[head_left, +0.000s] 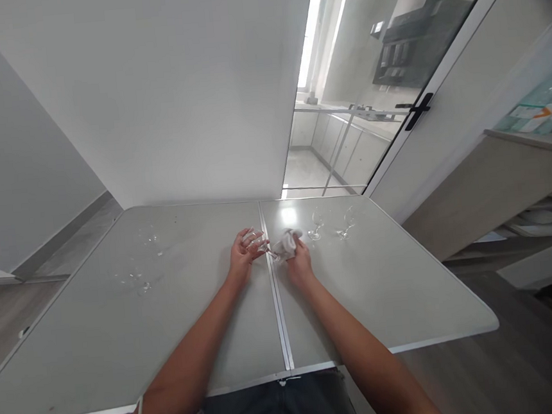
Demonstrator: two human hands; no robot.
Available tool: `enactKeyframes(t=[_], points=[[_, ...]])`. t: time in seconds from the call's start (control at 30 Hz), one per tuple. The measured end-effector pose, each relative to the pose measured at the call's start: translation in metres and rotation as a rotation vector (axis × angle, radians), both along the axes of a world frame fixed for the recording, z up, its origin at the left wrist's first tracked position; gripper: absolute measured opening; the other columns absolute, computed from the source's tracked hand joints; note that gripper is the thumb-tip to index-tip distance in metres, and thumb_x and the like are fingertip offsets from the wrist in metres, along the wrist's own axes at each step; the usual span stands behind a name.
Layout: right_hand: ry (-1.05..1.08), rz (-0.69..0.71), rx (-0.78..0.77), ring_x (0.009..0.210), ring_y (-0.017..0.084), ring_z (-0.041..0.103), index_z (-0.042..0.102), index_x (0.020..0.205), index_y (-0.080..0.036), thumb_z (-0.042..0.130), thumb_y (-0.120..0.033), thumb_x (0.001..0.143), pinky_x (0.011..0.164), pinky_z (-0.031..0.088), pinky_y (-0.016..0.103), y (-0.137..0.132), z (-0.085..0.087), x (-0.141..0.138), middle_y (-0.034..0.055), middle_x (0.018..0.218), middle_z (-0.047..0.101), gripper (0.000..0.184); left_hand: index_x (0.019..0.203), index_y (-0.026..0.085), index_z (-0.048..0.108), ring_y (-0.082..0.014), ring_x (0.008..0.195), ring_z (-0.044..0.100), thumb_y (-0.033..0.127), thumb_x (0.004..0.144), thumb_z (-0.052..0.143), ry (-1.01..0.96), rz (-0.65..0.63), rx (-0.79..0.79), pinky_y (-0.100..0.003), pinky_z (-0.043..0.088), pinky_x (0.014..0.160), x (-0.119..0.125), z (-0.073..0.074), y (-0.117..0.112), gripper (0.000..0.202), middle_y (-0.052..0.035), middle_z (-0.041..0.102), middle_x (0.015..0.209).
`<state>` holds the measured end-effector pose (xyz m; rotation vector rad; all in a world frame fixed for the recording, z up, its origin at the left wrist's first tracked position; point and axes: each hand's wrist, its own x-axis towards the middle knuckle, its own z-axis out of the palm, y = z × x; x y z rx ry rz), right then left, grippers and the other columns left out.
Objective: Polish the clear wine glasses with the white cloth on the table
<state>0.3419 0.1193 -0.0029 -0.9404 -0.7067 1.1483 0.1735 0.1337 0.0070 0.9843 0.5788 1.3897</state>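
Clear stemmed glass [254, 237] is in the L grip [243, 253], tipped on its side, bowl in the fingers, stem end pointing twd the R grip [300, 260]. Prob. light, stiff, v. fragile; smooth wall likely slippery, esp. if damp. Best hold imo: cup bowl gently, support stem nr the foot, no twisting btwn the two. L grip is part-curled round the bowl, not squeezed flat. R grip is closed on a bunched white cloth [287, 242], prob. soft & light, right by the stem end; can't tell if fingers touch glass thru it. Two more glasses [315, 234] are on the desk [399, 286] just beyond & R of the R grip; other glasses [144, 287] sit well L of the L grip.
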Motion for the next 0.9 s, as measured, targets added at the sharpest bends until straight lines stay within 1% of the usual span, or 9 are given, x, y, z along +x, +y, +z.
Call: enactKeyframes(t=[0.07, 0.13, 0.2, 0.3, 0.37, 0.53, 0.67, 0.77, 0.9], points=[[0.086, -0.123, -0.023, 0.08, 0.017, 0.065, 0.065, 0.103, -0.024, 0.064, -0.063, 0.086, 0.068, 0.055, 0.028, 0.004, -0.004, 0.005, 0.0033, 0.091, 0.07, 0.042, 0.127, 0.024, 0.049, -0.0283, 0.104, 0.073, 0.042, 0.076, 0.085, 0.0, 0.06, 0.024, -0.044, 0.061, 0.087, 0.0, 0.004, -0.002, 0.064, -0.0148, 0.061, 0.131], [0.072, -0.132, -0.049, 0.088, 0.016, 0.066, 0.065, 0.106, -0.025, 0.069, -0.058, 0.085, 0.072, 0.055, 0.026, 0.005, -0.005, 0.006, 0.0031, 0.099, 0.071, 0.039, 0.125, 0.026, 0.048, -0.0274, 0.104, 0.073, 0.042, 0.075, 0.085, -0.015, 0.12, 0.051, -0.045, 0.061, 0.089, 0.001, 0.007, -0.004, 0.064, -0.0127, 0.06, 0.131], [0.052, -0.007, -0.063, 0.094, 0.017, 0.067, 0.065, 0.11, -0.025, 0.068, -0.058, 0.086, 0.075, 0.055, 0.027, 0.003, -0.004, 0.001, 0.0038, 0.106, 0.071, 0.04, 0.123, 0.028, 0.046, -0.0265, 0.105, 0.072, 0.041, 0.075, 0.085, -0.02, 0.147, 0.082, -0.043, 0.06, 0.089, 0.004, 0.009, -0.005, 0.064, -0.0107, 0.058, 0.131], [0.111, 0.244, -0.014, 0.099, 0.022, 0.068, 0.064, 0.115, -0.024, 0.046, -0.074, 0.092, 0.074, 0.057, 0.034, -0.003, 0.002, -0.012, 0.0083, 0.111, 0.072, 0.058, 0.12, 0.028, 0.045, -0.0236, 0.102, 0.073, 0.036, 0.07, 0.089, 0.025, 0.18, 0.127, -0.037, 0.061, 0.086, 0.01, 0.009, -0.008, 0.067, -0.0079, 0.059, 0.126], [0.107, 0.337, 0.029, 0.099, 0.024, 0.069, 0.064, 0.114, -0.023, 0.035, -0.08, 0.091, 0.073, 0.058, 0.036, -0.007, 0.006, -0.019, 0.0104, 0.109, 0.072, 0.068, 0.122, 0.029, 0.043, -0.0207, 0.096, 0.074, 0.033, 0.068, 0.09, 0.06, 0.209, 0.136, -0.033, 0.061, 0.081, 0.012, 0.01, -0.01, 0.072, -0.0065, 0.059, 0.124], [0.084, 0.278, 0.037, 0.089, 0.019, 0.069, 0.062, 0.109, -0.026, 0.074, -0.057, 0.082, 0.072, 0.057, 0.031, -0.01, 0.003, -0.024, 0.0039, 0.103, 0.071, 0.043, 0.131, 0.029, 0.044, -0.0209, 0.09, 0.075, 0.03, 0.067, 0.091, 0.13, 0.129, 0.106, -0.036, 0.061, 0.082, 0.013, 0.008, -0.013, 0.079, -0.0055, 0.07, 0.11], [0.148, 0.209, 0.018, 0.076, 0.014, 0.066, 0.063, 0.096, -0.023, 0.076, -0.056, 0.082, 0.067, 0.056, 0.027, -0.006, -0.004, -0.023, 0.0023, 0.094, 0.07, 0.038, 0.106, 0.02, 0.068, -0.0268, 0.097, 0.074, 0.033, 0.067, 0.09, 0.326, 0.048, 0.147, -0.041, 0.059, 0.09, 0.017, 0.0, -0.014, 0.047, -0.0098, 0.076, 0.101], [0.164, 0.276, 0.036, 0.075, 0.015, 0.066, 0.067, 0.099, -0.021, 0.068, -0.059, 0.088, 0.067, 0.055, 0.028, -0.005, -0.005, -0.022, 0.0059, 0.095, 0.071, 0.04, 0.089, 0.019, 0.076, -0.0282, 0.093, 0.074, 0.034, 0.069, 0.088, 0.433, 0.112, 0.235, -0.046, 0.057, 0.093, 0.017, -0.004, -0.016, 0.027, -0.0097, 0.077, 0.097], [0.161, 0.32, -0.011, 0.078, 0.018, 0.068, 0.071, 0.101, -0.018, 0.063, -0.059, 0.091, 0.068, 0.056, 0.029, -0.006, -0.003, -0.019, 0.0089, 0.096, 0.074, 0.043, 0.086, 0.02, 0.078, -0.0266, 0.086, 0.074, 0.034, 0.07, 0.088, 0.44, 0.234, 0.259, -0.047, 0.058, 0.094, 0.014, -0.002, -0.019, 0.024, -0.0075, 0.078, 0.092]])
